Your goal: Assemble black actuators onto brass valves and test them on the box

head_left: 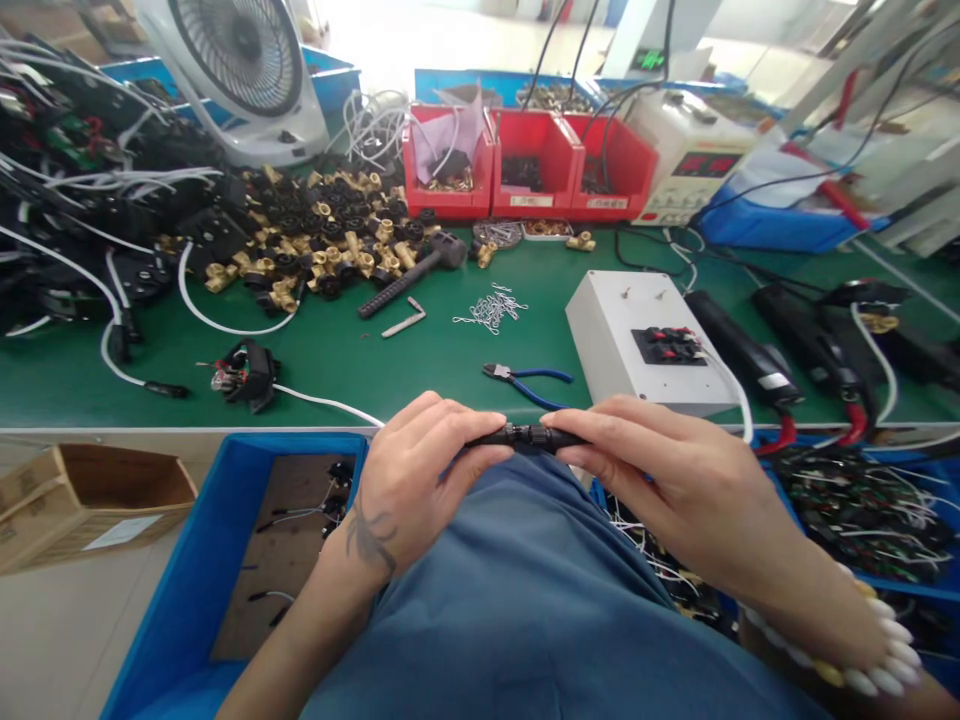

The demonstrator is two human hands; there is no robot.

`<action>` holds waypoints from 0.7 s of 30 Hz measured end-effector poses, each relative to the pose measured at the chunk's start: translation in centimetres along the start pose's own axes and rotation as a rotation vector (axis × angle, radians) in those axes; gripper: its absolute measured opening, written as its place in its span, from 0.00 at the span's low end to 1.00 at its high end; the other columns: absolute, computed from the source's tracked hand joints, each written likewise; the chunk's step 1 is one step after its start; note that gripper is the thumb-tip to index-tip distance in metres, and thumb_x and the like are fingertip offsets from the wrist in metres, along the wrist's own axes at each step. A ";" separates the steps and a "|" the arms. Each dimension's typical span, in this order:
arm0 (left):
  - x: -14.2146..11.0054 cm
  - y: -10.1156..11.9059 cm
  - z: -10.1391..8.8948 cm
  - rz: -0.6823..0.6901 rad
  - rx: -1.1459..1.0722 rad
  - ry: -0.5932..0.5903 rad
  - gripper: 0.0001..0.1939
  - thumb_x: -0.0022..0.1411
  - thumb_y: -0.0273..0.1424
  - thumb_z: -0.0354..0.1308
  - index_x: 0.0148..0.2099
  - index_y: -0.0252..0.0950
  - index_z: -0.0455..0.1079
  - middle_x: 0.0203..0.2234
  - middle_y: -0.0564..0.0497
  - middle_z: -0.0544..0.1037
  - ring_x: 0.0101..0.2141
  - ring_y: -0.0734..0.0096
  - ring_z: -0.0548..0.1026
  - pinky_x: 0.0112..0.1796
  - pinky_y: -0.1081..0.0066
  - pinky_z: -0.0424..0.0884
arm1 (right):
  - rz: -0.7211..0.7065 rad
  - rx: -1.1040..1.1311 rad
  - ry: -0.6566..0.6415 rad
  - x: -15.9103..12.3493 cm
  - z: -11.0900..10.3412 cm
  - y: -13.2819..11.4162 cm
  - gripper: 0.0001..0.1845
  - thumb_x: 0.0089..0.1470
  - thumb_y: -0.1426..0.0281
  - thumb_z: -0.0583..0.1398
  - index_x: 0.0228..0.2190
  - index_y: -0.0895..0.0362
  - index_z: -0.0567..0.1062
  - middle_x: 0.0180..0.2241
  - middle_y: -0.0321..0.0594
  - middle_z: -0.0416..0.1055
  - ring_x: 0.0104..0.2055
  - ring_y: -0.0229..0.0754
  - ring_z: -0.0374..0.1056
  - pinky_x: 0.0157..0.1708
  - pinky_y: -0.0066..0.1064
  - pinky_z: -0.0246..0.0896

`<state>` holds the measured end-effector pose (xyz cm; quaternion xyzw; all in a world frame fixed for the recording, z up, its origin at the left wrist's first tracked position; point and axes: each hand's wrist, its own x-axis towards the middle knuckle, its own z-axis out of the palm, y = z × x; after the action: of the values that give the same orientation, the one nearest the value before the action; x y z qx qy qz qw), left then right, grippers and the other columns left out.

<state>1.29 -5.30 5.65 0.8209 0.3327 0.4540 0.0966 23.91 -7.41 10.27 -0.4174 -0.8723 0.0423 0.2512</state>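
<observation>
My left hand (427, 465) pinches a black cable connector (493, 437) between thumb and fingers. Facing it end to end is a second black cable connector (559, 440), gripped by my right hand (667, 470). Their ridged ends meet or nearly meet above my lap, at the bench's front edge; whether they are joined I cannot tell. A white cable (330, 402) runs from a small black housing with exposed wires (251, 376) toward my left hand. Just beyond the connectors lie blue-handled cutting pliers (529, 375). A grey box with switches and terminals (645, 340) stands beyond my right hand.
On the green bench (420, 375) are a black hammer (412, 275), a hex key (405, 320), metal clips (493, 308) and piled brass fittings (330, 235). Red bins (450, 200), a fan (247, 80) and a power supply (694, 155) stand behind. A blue crate (180, 560) sits below left.
</observation>
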 end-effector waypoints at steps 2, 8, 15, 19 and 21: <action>0.1 -0.1 -0.2 0.032 0.032 -0.021 0.05 0.68 0.29 0.62 0.44 0.33 0.73 0.32 0.50 0.82 0.32 0.73 0.75 0.36 0.73 0.74 | -0.008 -0.023 -0.010 0.0 0.0 0.0 0.12 0.66 0.72 0.58 0.46 0.64 0.78 0.36 0.41 0.75 0.34 0.34 0.71 0.35 0.24 0.64; 0.0 -0.3 -0.5 0.058 0.027 -0.086 0.06 0.68 0.28 0.61 0.44 0.31 0.74 0.32 0.48 0.82 0.32 0.71 0.74 0.35 0.72 0.73 | -0.037 -0.054 -0.002 -0.1 0.4 0.1 0.12 0.66 0.72 0.58 0.44 0.65 0.78 0.37 0.43 0.76 0.36 0.36 0.72 0.36 0.25 0.65; -0.1 -0.6 -0.4 0.009 -0.021 -0.133 0.04 0.69 0.30 0.60 0.43 0.34 0.73 0.31 0.51 0.81 0.31 0.72 0.76 0.34 0.74 0.72 | -0.099 -0.096 0.063 0.2 1.1 -0.1 0.08 0.65 0.74 0.59 0.42 0.64 0.78 0.38 0.44 0.77 0.38 0.38 0.73 0.40 0.27 0.68; -0.4 -0.6 0.6 0.015 0.014 -0.147 0.07 0.71 0.32 0.57 0.43 0.33 0.73 0.31 0.50 0.82 0.30 0.71 0.77 0.33 0.72 0.73 | -0.054 -0.097 0.019 -0.2 1.7 0.5 0.09 0.65 0.74 0.57 0.41 0.63 0.78 0.37 0.43 0.78 0.37 0.39 0.75 0.35 0.29 0.69; -0.6 -0.5 1.5 0.003 0.012 -0.255 0.09 0.71 0.33 0.57 0.41 0.33 0.74 0.30 0.50 0.82 0.30 0.69 0.77 0.33 0.71 0.73 | -0.078 -0.075 -0.117 -0.4 2.0 1.4 0.11 0.66 0.73 0.56 0.39 0.60 0.79 0.34 0.40 0.78 0.32 0.39 0.75 0.30 0.29 0.67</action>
<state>2.06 -5.10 4.10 0.8731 0.3190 0.3440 0.1325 24.14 -6.54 7.95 -0.3889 -0.9021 0.0241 0.1855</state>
